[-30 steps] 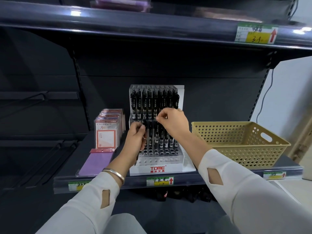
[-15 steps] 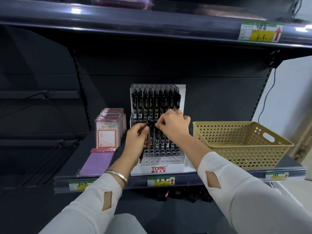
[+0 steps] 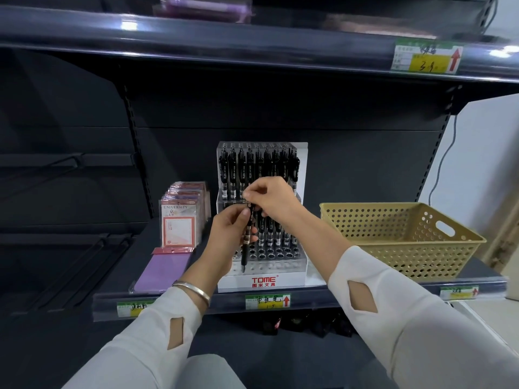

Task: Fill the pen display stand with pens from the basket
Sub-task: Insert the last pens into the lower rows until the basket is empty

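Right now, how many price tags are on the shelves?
4. Top tag on the upper shelf, right side. Lower shelf has three: left tag partly behind a sleeve, middle tag under the pen stand, right tag under the basket. More may be hidden.

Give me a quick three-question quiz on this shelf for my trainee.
1. Which side of the pen display stand is the basket on? A left, B right, C behind.
2. True or false: the left hand holds a pen upright, tip down.
3. Fill in: the right hand pinches that pen's ___ end.
Key: 1 B; 2 true; 3 top.
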`<state>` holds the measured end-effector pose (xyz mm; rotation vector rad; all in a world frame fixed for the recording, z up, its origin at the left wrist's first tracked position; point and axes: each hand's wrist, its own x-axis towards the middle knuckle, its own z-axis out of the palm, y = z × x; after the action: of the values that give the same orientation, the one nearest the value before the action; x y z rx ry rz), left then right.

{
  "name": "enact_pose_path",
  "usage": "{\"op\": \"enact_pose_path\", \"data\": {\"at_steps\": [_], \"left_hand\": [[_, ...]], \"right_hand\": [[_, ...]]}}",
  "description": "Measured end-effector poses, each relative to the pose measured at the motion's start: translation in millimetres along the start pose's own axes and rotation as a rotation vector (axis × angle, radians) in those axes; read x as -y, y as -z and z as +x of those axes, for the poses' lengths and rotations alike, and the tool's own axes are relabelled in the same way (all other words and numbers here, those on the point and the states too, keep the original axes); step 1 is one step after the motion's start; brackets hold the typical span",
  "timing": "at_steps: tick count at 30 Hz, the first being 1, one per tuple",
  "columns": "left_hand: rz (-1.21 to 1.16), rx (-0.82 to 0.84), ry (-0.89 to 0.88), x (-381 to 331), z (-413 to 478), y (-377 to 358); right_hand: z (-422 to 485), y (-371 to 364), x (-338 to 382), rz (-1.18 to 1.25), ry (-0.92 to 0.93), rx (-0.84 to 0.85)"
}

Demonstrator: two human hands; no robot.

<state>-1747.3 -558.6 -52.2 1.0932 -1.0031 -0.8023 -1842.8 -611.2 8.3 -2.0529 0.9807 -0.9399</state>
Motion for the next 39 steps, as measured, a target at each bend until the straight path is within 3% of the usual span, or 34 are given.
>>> {"op": "enact_pose_path", "data": {"at_steps": [4,8,17,24,30,39], "left_hand": [[0.014,0.018,0.025,0.7,-1.1,6.7],[0.052,0.011,0.030,1.9,-1.3,8.2],[0.155,-0.124,-0.054,8.5,4.4,19.4],[0.499,-0.056,-0.059,19.8,6.0,22.6],[0.731,-0.047,-0.032,31.2,8.5,14.6],[1.002,-0.137,0.006,40.9,11.5,2.5]], "right_hand": [[2.1,2.9,-2.0,0.181,-0.053,-0.122],[0.3,1.9,-1.1,0.213,-0.099,-0.077],[0.8,3.4,-1.3,-0.133,0.087,-0.195],[-0.9,-10.1,-15.5,-0.335,0.040,-0.130],[7.8,-12.4,-20.6,-0.692,0.094,-0.154],[7.8,-13.3,-36.9,-0.663,0.057,-0.158]]}}
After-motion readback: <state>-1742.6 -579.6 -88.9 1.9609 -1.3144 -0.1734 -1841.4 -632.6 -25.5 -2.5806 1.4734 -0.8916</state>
